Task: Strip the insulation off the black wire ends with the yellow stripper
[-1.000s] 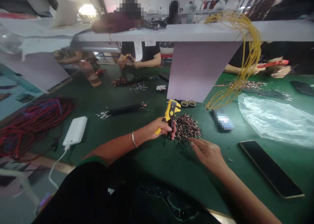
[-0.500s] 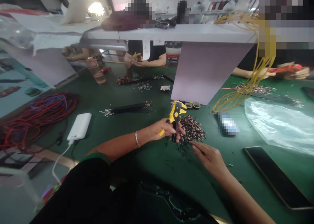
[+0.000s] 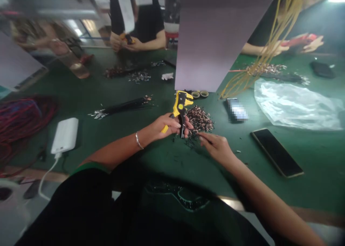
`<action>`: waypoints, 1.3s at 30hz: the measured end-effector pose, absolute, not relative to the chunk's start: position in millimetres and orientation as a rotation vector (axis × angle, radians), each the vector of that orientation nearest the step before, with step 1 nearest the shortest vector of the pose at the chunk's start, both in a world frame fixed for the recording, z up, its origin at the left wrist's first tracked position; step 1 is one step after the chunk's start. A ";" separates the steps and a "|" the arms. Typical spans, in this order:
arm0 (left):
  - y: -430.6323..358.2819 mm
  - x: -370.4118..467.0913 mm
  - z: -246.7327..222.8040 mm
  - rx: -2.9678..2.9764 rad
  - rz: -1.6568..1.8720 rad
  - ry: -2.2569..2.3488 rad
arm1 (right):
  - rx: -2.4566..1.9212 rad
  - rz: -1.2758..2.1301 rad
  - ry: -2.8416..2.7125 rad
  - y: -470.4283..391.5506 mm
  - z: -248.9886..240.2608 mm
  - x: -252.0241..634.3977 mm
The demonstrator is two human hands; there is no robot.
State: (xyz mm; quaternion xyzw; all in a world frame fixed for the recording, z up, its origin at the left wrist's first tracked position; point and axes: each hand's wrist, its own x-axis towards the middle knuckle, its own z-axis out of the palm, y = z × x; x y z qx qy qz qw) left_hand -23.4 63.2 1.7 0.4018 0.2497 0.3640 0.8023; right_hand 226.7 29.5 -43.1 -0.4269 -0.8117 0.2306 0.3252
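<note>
- Two bare hands work at a green desk [image 3: 113, 91].
- The left hand [image 3: 167, 125] holds a yellow and black wire tool [image 3: 180, 107]. Its fingers are wrapped tight around the handles, and the tool's head points up and away from the person.
- A thin bracelet [image 3: 139, 140] sits on the left wrist.
- The right hand [image 3: 217, 147] rests low on the desk, just to the right of the tool. Its fingers are pinched together at the tips, right at the edge of a pile of short wire bits [image 3: 199, 119]. The picture is too blurry to tell if they hold a bit.
- The pile lies just beside the tool head, between the two hands and a grey upright board [image 3: 207, 44].
- Two small tape rolls [image 3: 199, 94] sit at the foot of the board.
- A bundle of black wires [image 3: 126, 105] lies to the left of the tool, well apart from the hands.
- A white power bank [image 3: 64, 135] with a white cord lies near the left edge of the desk, next to a heap of red cables [image 3: 18, 118].
- A dark phone [image 3: 277, 152] lies flat on the right, near a clear plastic bag [image 3: 293, 104].
- Yellow wires [image 3: 258, 66] hang down past the board onto the desk.
- Other people's hands work at the far side of the desk, and one pair holds a red tool [image 3: 296, 40].
</note>
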 end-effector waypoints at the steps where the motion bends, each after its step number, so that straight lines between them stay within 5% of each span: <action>1: 63.2 -22.5 2.7 0.869 0.768 0.532 | -1.134 0.615 -2.132 30.1 -43.0 227.2; 22: 83.1 -42.0 9.7 0.971 0.839 0.539 | -1.243 0.716 -2.039 27.6 -35.3 230.9; 30: 82.4 -43.0 13.2 1.016 0.863 0.554 | -1.523 0.168 -2.045 31.8 -34.3 237.2; 39: 76.5 -40.2 27.9 0.999 0.967 0.583 | -0.787 -0.083 -2.748 14.4 -7.8 181.3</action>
